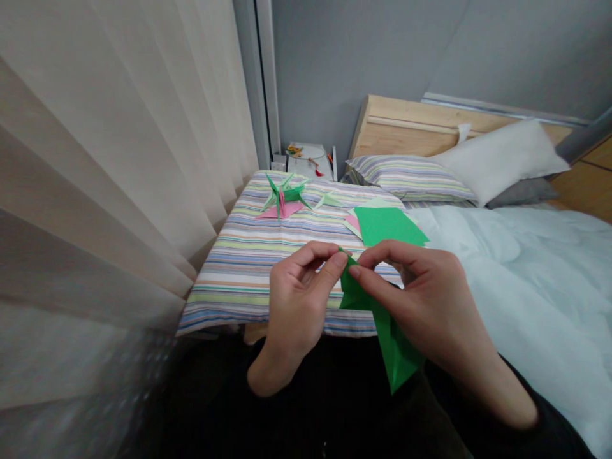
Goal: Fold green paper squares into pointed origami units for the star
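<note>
A folded piece of green origami paper (393, 344) is held up between both hands, its long pointed part hanging down below my right hand. My left hand (306, 293) pinches one tip of the paper between thumb and forefinger. Close beside it, my right hand (421, 293) grips the same paper with thumb and forefinger, and its palm hides part of the folds. Beyond the hands, folded paper cranes (285, 196) in green and pink stand grouped on the striped cloth. A stack of square paper sheets (389, 226), green on top, lies behind my right hand.
The striped cloth (229, 268) covers a table in front of me. A pale curtain (119, 159) hangs at the left. On the right is a bed with a light blue quilt (540, 274), pillows (507, 156) and a wooden headboard (406, 124). Behind stands a small white cabinet (306, 162).
</note>
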Demonstrator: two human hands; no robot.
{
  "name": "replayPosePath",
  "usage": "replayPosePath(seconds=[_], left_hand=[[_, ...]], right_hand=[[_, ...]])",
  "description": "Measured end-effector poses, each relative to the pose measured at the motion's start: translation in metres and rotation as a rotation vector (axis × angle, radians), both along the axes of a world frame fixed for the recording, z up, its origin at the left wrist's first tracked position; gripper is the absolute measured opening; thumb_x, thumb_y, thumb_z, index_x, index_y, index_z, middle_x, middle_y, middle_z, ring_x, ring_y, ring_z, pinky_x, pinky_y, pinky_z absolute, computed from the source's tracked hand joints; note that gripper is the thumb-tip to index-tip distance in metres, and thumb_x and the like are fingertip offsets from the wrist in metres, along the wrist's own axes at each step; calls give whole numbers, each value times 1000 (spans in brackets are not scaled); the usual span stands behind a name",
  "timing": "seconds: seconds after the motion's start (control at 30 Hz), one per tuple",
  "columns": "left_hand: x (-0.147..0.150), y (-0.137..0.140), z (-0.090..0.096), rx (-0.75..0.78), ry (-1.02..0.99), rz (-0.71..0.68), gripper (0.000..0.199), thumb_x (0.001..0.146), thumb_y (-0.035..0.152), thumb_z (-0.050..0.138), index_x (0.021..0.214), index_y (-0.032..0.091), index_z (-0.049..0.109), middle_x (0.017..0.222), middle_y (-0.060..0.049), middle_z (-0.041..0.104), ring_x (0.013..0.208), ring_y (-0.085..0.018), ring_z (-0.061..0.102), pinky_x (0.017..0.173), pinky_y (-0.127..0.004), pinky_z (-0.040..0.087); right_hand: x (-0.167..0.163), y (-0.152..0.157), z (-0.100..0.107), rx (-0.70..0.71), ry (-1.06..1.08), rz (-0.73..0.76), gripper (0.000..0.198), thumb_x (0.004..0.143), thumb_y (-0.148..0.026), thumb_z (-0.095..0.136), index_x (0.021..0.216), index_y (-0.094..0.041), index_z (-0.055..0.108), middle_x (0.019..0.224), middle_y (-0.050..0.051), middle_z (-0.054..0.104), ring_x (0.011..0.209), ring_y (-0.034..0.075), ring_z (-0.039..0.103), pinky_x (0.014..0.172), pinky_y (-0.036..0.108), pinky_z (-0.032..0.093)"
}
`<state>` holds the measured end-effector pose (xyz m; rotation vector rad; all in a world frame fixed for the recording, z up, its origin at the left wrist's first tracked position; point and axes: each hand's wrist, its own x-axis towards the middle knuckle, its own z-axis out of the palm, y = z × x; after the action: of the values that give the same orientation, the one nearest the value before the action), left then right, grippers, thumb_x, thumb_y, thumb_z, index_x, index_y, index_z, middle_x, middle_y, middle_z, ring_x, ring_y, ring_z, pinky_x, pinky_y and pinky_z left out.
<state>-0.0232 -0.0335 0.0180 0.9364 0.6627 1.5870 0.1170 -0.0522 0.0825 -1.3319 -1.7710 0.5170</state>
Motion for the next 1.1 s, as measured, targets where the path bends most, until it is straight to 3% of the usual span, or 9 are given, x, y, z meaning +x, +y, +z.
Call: replayPosePath(seconds=[0.4, 0.6, 0.8, 1.1], left_hand=[[3, 1, 6, -76, -59, 6, 16, 75, 29, 91, 81, 19, 80, 80, -1, 75, 77, -13, 67, 75, -24, 53], [2, 3, 13, -169, -216, -118, 19, 64, 22, 95, 72, 16, 79, 72, 0, 70, 68, -8, 62, 66, -19, 51], [-2, 5, 15, -225, -238, -234, 19, 64, 22, 95, 72, 15, 79, 71, -1, 70, 65, -7, 62, 63, -17, 49], [-1, 3, 15, -224, -226, -161, 18, 63, 22, 92, 67, 16, 76, 66, 1, 67, 61, -8, 58, 62, -21, 48]], right_hand=[[-1, 0, 2, -19, -19, 14, 13, 86, -22, 73, 73, -23, 72, 72, -1, 76, 68, 19, 69, 73, 32, 53], [1, 0, 5, -65, -18, 67, 14, 84, -21, 73, 70, -23, 71, 70, -3, 74, 64, 16, 67, 70, 29, 52], [3, 2, 6, -121, 31, 116, 15, 85, -24, 73, 70, -22, 71, 70, -2, 74, 65, 16, 67, 67, 28, 52], [2, 4, -2, -194, 140, 149, 9, 82, -21, 73, 74, -20, 71, 74, 0, 75, 70, 17, 69, 68, 28, 53]])
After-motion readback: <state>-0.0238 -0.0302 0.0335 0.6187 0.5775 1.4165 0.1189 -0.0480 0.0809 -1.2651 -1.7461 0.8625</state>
